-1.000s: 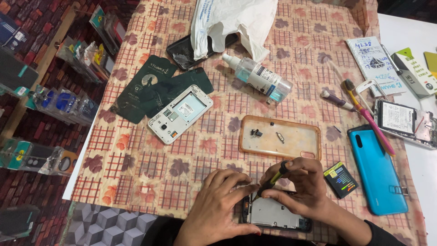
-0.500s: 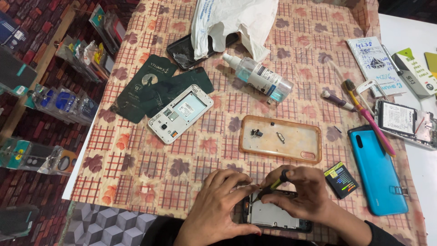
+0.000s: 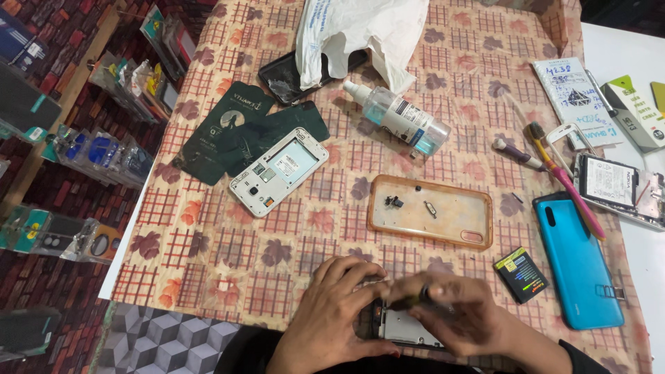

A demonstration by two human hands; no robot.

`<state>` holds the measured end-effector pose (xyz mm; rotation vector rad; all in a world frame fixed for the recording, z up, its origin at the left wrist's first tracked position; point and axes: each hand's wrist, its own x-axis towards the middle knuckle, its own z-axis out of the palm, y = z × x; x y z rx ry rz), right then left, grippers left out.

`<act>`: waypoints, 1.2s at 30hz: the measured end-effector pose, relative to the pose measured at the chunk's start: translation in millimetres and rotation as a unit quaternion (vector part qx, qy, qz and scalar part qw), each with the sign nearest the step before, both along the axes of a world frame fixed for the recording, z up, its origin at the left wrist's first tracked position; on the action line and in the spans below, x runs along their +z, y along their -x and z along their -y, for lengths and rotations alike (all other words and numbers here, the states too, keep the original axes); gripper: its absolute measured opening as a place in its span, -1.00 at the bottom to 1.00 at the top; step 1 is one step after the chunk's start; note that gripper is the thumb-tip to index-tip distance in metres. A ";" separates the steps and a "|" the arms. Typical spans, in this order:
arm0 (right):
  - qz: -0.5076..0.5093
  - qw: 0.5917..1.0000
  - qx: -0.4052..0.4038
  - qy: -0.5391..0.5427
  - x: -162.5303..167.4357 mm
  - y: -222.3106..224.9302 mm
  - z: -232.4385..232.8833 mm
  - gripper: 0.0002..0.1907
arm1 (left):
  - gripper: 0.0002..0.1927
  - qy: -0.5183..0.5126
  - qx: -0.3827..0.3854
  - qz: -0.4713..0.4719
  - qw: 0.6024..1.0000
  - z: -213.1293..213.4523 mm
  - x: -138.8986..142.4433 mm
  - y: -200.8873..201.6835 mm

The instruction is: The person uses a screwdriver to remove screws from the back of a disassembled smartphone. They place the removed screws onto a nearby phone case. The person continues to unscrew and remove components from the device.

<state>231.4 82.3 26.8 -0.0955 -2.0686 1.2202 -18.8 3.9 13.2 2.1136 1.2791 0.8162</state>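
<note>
At the near edge of the table (image 3: 208, 256), covered in a checked, leaf-printed cloth, the left hand (image 3: 332, 312) lies flat with fingers spread beside an opened dark phone body with a silver inner plate (image 3: 409, 327), seemingly to steady it. The right hand (image 3: 460, 315), blurred, has its fingers closed on a small dark tool (image 3: 414, 300) over the phone's far edge. Just beyond lies a clear orange-rimmed phone case (image 3: 450, 225) holding tiny loose parts, probably so they stay together.
</note>
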 end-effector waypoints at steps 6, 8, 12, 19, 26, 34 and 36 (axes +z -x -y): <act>-0.027 0.992 -0.107 -0.061 -9.2 1.2 -2.0 -0.07 | -0.14 0.003 0.007 0.009 1.000 -0.9 2.4 -1.6; -0.007 0.999 -0.045 -0.008 -14.2 -4.1 -2.6 -0.19 | -0.15 -0.008 0.008 0.003 1.000 -1.2 2.8 -1.7; 0.040 0.999 0.024 0.028 -23.4 -17.3 6.3 -0.28 | -0.29 -0.011 0.000 0.007 1.000 1.2 3.6 1.5; 0.100 0.989 -0.089 0.069 -19.1 -14.2 13.9 -0.33 | -0.26 -0.003 -0.001 0.011 1.000 -1.7 3.4 -0.5; 0.041 0.996 -0.081 0.020 7.8 5.2 6.2 -0.25 | -0.26 0.020 0.000 0.016 1.000 -3.8 6.9 -1.2; 0.046 0.988 0.072 0.126 13.9 -0.7 2.3 -0.40 | -0.23 0.000 0.007 0.013 1.000 -4.6 7.0 -1.6; 0.089 0.941 0.007 0.328 5.5 0.9 9.5 -0.53 | -0.23 0.009 0.006 0.010 1.000 -5.3 6.4 -1.9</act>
